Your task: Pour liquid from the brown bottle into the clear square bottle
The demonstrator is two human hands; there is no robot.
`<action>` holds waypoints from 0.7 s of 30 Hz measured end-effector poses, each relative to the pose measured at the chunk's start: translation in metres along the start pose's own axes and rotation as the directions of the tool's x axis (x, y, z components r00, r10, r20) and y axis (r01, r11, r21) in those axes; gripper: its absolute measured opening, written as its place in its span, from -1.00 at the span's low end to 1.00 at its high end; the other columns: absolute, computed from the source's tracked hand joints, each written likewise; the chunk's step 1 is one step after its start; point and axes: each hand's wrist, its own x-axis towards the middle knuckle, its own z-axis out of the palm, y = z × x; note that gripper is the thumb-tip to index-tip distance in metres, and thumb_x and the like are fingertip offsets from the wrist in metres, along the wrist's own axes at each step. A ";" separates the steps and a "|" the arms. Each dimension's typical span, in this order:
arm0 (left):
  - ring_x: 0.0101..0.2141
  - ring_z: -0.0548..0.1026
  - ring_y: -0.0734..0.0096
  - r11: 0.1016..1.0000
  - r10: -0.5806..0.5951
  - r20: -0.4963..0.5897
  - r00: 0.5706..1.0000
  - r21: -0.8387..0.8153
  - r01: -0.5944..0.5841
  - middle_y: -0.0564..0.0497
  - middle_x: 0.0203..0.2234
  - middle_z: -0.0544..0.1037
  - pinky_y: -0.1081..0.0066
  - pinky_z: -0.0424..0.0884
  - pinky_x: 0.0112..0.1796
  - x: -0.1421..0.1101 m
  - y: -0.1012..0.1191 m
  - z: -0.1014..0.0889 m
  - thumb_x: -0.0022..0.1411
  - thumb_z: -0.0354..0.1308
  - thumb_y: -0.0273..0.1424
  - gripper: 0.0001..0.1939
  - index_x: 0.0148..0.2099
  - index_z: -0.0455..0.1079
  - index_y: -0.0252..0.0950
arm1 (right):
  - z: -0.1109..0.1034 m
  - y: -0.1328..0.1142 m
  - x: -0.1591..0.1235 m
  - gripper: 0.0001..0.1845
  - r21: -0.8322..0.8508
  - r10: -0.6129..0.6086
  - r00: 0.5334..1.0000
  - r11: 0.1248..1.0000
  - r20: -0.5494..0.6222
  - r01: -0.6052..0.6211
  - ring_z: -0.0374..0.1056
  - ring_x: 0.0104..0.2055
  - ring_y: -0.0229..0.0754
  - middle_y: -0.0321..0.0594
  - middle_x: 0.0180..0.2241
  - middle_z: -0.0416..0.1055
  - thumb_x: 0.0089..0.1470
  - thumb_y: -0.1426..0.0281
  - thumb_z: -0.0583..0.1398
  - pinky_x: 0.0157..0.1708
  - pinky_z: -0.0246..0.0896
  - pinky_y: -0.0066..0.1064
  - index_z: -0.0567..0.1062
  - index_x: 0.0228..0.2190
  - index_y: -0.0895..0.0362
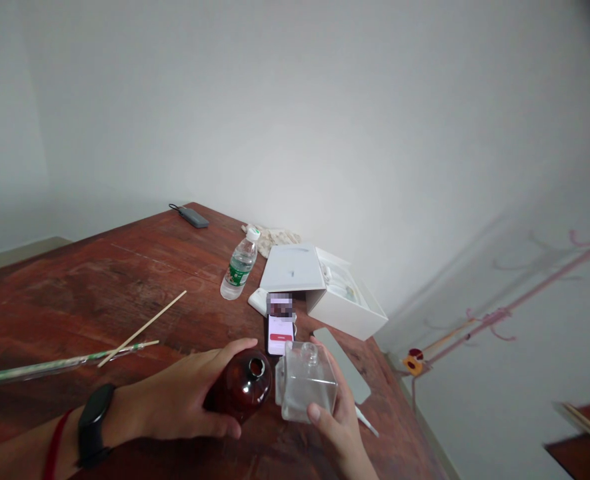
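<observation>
My left hand [187, 393] wraps round an amber glass bottle [243, 390] from the left, thumb on the near side and fingers on the far side. The bottle's round neck is uncapped and faces up towards me. On the right, my right hand [342, 427] grips a clear, square glass bottle [309, 390] with a short round neck. The two bottles are close together with a small gap between them. Just beyond them lies a phone [279, 340] with its screen lit. Whether either bottle rests on the table is hard to tell.
On the dark red wooden table [75, 280] stand a water bottle [238, 267] and an open white box [347, 313]. A wooden stick [145, 327] crosses a wrapped pair of chopsticks [49, 368]. A grey-green flat panel [345, 367] lies right; a dark grey device [193, 217] sits at the far corner.
</observation>
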 end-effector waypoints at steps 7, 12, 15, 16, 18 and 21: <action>0.33 0.50 -0.28 1.000 0.010 0.008 1.000 0.007 -0.010 -0.23 0.39 0.48 -0.05 0.42 0.32 0.000 0.002 -0.001 0.27 0.46 0.16 0.09 0.59 0.02 -0.06 | 0.000 0.000 0.000 0.05 0.004 0.001 1.000 1.000 -0.005 -0.001 0.61 0.20 0.33 0.07 0.22 0.65 -0.11 -0.01 0.61 0.15 0.55 0.05 0.49 0.34 -0.02; 0.34 0.48 -0.26 1.000 -0.006 0.009 1.000 -0.001 0.006 -0.22 0.41 0.47 -0.01 0.41 0.33 0.000 0.000 -0.001 0.24 0.51 0.12 0.12 0.60 0.02 -0.10 | 0.003 -0.002 -0.001 0.04 0.011 0.020 1.000 1.000 -0.019 -0.020 0.62 0.18 0.30 0.07 0.23 0.64 -0.14 -0.03 0.62 0.11 0.58 -0.01 0.52 0.31 0.00; 0.34 0.48 -0.23 1.000 -0.008 0.004 1.000 0.009 0.008 -0.18 0.41 0.48 0.02 0.40 0.33 0.001 0.001 -0.002 0.23 0.55 0.05 0.12 0.60 0.03 -0.10 | 0.003 -0.002 -0.001 0.03 0.006 0.011 0.999 1.000 -0.030 -0.011 0.62 0.18 0.31 0.07 0.24 0.64 -0.14 -0.03 0.62 0.13 0.57 0.02 0.53 0.31 -0.01; 0.34 0.49 -0.22 1.000 -0.005 0.001 1.000 0.011 0.005 -0.18 0.41 0.48 0.03 0.41 0.32 0.001 0.002 -0.002 0.23 0.55 0.04 0.11 0.59 0.04 -0.09 | 0.003 -0.001 -0.001 0.03 0.001 0.009 0.999 1.000 -0.031 -0.009 0.61 0.20 0.32 0.07 0.24 0.64 -0.14 -0.04 0.62 0.15 0.56 0.03 0.53 0.30 -0.01; 0.33 0.50 -0.22 1.000 0.006 -0.002 1.000 0.005 -0.006 -0.18 0.41 0.48 0.04 0.43 0.31 0.002 0.004 -0.003 0.25 0.53 0.05 0.08 0.59 0.04 -0.08 | 0.002 -0.001 -0.001 0.01 -0.010 0.008 1.000 1.000 -0.025 -0.008 0.59 0.23 0.33 0.06 0.25 0.63 -0.13 -0.05 0.61 0.18 0.54 0.05 0.54 0.30 -0.03; 0.33 0.50 -0.22 1.000 0.011 0.000 1.000 -0.003 -0.011 -0.19 0.41 0.47 0.02 0.43 0.31 0.001 0.003 -0.003 0.25 0.53 0.07 0.09 0.59 0.05 -0.08 | 0.001 0.000 0.000 0.01 -0.028 0.002 1.000 1.000 -0.014 -0.003 0.56 0.27 0.35 0.05 0.28 0.60 -0.11 -0.06 0.60 0.20 0.53 0.06 0.53 0.31 -0.04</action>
